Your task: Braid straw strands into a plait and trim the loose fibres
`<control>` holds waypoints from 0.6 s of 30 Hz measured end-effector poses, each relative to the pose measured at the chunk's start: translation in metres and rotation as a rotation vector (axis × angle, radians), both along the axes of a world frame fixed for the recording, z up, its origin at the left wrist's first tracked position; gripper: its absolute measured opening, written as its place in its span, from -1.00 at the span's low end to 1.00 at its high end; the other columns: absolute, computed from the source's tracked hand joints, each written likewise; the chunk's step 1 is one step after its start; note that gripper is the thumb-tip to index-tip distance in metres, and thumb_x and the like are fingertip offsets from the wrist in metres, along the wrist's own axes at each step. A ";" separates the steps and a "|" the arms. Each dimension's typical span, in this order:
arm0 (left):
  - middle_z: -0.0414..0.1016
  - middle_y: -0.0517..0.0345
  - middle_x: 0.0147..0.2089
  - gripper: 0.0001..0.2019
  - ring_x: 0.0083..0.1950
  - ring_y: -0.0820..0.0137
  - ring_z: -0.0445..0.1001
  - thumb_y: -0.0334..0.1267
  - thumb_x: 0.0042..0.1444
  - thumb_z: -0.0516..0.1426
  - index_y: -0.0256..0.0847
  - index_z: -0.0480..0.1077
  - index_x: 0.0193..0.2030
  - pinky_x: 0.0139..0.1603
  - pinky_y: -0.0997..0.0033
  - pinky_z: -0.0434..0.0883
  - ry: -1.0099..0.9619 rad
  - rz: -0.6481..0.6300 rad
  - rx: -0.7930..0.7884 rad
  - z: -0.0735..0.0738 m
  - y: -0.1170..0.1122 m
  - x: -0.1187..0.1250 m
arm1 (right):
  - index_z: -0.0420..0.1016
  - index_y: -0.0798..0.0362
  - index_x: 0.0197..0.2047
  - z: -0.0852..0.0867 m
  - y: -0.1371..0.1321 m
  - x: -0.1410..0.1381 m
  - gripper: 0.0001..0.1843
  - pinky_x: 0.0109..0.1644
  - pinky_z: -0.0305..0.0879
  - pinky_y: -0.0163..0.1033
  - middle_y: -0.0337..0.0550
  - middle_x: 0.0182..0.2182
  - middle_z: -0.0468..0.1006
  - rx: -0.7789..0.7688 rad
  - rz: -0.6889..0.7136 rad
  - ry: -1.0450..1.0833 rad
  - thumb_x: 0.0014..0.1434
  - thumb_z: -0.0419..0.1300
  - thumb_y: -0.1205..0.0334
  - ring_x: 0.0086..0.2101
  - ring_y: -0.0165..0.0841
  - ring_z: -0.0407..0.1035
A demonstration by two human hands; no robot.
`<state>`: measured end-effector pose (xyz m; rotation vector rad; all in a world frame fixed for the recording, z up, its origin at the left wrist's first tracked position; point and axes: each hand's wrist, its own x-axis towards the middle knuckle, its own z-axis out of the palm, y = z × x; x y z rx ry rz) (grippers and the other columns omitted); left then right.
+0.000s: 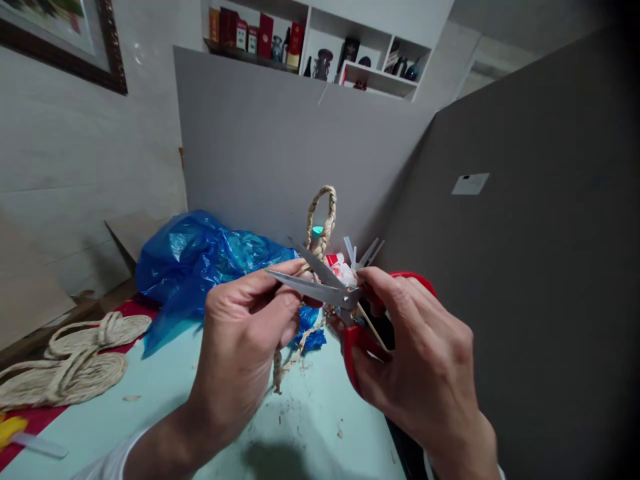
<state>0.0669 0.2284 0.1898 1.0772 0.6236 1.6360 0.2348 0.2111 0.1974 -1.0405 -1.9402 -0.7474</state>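
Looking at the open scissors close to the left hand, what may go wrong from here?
The scissors stand open right by the fingertips of the left hand; if the right hand closes them, a finger might be nicked.
Blades and fingers partly hide the braided cord below its loop, so a snip could perhaps land on the wrong strand.
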 end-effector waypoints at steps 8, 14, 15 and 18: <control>0.53 0.19 -0.43 -0.88 -0.56 0.65 0.10 -0.34 0.19 0.24 -0.16 0.63 -0.31 -0.55 0.57 0.13 0.039 -0.044 0.032 0.000 -0.002 -0.001 | 0.46 0.09 0.12 0.003 0.007 0.006 -0.55 -0.21 0.32 -0.17 -0.11 -0.29 0.54 0.074 -0.153 -0.079 0.13 0.23 0.30 -0.30 -0.24 0.38; 0.27 0.30 -0.59 -0.88 -0.55 0.60 0.06 -0.34 0.18 0.25 -0.13 0.64 -0.33 -0.55 0.55 0.09 0.034 -0.059 0.029 -0.001 0.000 0.001 | 0.51 0.08 0.09 0.003 0.005 0.008 -0.57 -0.24 0.31 -0.22 -0.16 -0.29 0.58 0.060 -0.137 -0.058 0.12 0.22 0.39 -0.34 -0.30 0.40; 0.25 0.30 -0.58 -0.89 -0.55 0.61 0.05 -0.33 0.18 0.26 -0.13 0.63 -0.34 -0.55 0.55 0.09 0.031 -0.050 0.023 -0.001 0.000 0.001 | 0.51 0.07 0.08 0.002 0.004 0.008 -0.57 -0.25 0.30 -0.23 -0.17 -0.30 0.59 0.065 -0.136 -0.053 0.12 0.21 0.42 -0.35 -0.32 0.40; 0.32 0.28 -0.53 -0.92 -0.54 0.62 0.07 -0.33 0.14 0.29 -0.14 0.62 -0.37 -0.56 0.57 0.10 0.011 -0.015 -0.004 -0.001 0.001 0.003 | 0.52 0.05 0.09 -0.001 0.002 0.009 -0.57 -0.27 0.28 -0.25 -0.20 -0.29 0.61 0.072 -0.143 -0.045 0.14 0.19 0.45 -0.37 -0.36 0.42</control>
